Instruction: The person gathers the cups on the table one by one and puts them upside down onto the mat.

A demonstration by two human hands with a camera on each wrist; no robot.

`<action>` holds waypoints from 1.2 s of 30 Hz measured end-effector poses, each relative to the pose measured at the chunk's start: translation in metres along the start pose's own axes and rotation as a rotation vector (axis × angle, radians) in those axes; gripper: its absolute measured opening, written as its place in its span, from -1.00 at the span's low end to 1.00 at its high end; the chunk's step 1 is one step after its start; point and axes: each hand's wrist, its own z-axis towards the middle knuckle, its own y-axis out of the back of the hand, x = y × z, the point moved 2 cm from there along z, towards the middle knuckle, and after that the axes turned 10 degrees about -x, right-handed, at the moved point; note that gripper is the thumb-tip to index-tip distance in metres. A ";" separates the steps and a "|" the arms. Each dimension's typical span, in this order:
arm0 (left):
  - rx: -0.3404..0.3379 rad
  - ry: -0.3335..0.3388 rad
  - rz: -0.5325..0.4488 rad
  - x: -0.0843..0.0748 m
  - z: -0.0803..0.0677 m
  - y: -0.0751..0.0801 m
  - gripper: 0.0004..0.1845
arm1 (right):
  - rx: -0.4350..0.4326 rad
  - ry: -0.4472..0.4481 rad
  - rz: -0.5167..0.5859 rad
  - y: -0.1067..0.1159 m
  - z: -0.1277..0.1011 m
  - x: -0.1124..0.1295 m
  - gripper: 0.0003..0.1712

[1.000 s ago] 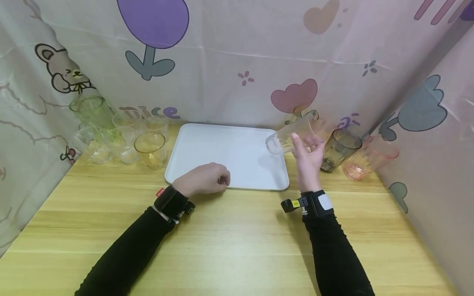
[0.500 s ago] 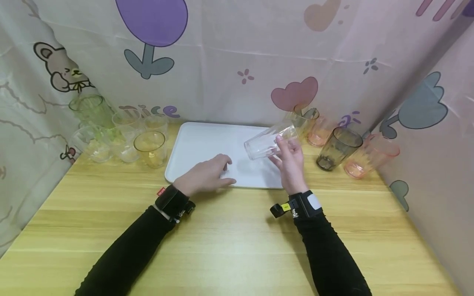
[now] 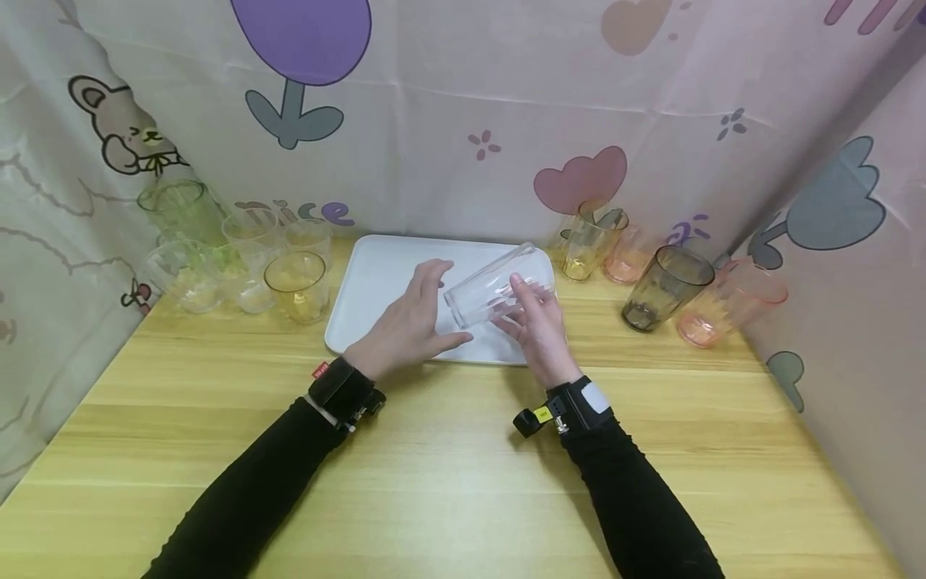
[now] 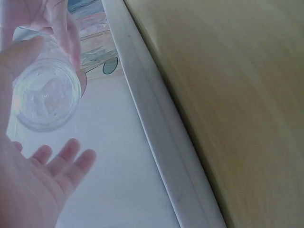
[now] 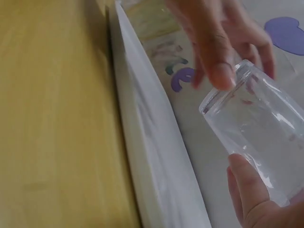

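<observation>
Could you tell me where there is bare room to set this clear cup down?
The white tray is bare, most openly on its left half beside the left hand. The near tabletop between the sleeves is free too. It is crowded at the left cup cluster and the right cups.

Head view: bright, even, diffuse light, no hard glare. Soft shadows fall under the hands on the white tray [image 3: 376, 277] and table [image 3: 448, 466]. Wide-angle bowing at the edges; centre sharp. Left wrist view: washed out, hazy, table surface smeared by motion blur, clear glass [image 4: 45, 97] soft. Right wrist view: close range, wood out of focus, glass rim fairly crisp.
</observation>
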 end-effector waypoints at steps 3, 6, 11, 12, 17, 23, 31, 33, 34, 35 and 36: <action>-0.032 -0.065 -0.022 0.000 0.001 -0.001 0.16 | 0.015 -0.021 -0.009 -0.004 -0.002 -0.005 -0.54; -0.056 -0.130 -0.033 0.001 0.001 -0.003 0.14 | 0.032 -0.040 -0.004 -0.008 -0.005 -0.009 -0.53; -0.103 -0.206 -0.041 -0.001 0.001 -0.003 0.06 | 0.082 -0.057 0.013 -0.013 -0.008 -0.012 -0.50; -0.110 -0.219 -0.041 -0.002 0.001 -0.003 0.04 | 0.092 -0.057 0.014 -0.013 -0.009 -0.013 -0.51; -0.136 -0.267 -0.059 -0.004 0.002 -0.003 -0.08 | 0.137 -0.052 0.014 -0.013 -0.008 -0.013 -0.49; -0.166 -0.288 -0.090 -0.004 0.005 0.003 -0.19 | 0.212 -0.052 -0.022 -0.010 -0.006 -0.012 -0.37; -0.273 -0.280 -0.109 -0.003 0.013 0.026 -0.20 | 0.260 0.055 -0.240 -0.004 0.001 0.002 -0.40; -0.306 -0.275 -0.105 -0.002 0.016 0.032 -0.19 | 0.248 0.128 -0.310 -0.001 0.003 0.008 -0.34; -0.320 -0.272 -0.099 -0.002 0.018 0.035 -0.19 | 0.237 0.169 -0.343 0.000 0.005 0.011 -0.32; -0.333 -0.268 -0.091 -0.001 0.020 0.038 -0.19 | 0.223 0.216 -0.380 0.002 0.006 0.015 -0.30; -0.346 -0.266 -0.090 0.000 0.022 0.040 -0.19 | 0.207 0.268 -0.421 0.005 0.007 0.018 -0.30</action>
